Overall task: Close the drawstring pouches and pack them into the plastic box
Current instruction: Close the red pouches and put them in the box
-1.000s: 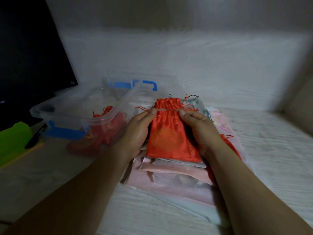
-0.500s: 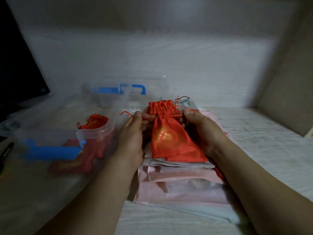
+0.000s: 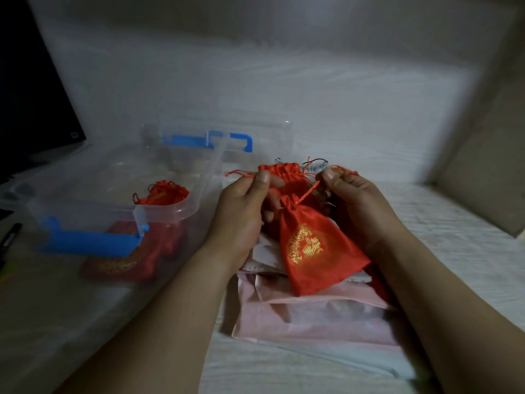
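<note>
Red pouch (image 3: 315,245) hung between the hands, neck gathered | left hand (image 3: 241,211) pinched its left cord | right hand (image 3: 358,206) pinched its right cord | beneath: pile of pink pouches (image 3: 312,319) | plastic box (image 3: 176,213) just left.

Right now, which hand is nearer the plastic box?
Left. The left hand sits just beside the box's right wall; the right hand is farther off, across the pouch both hold.
</note>
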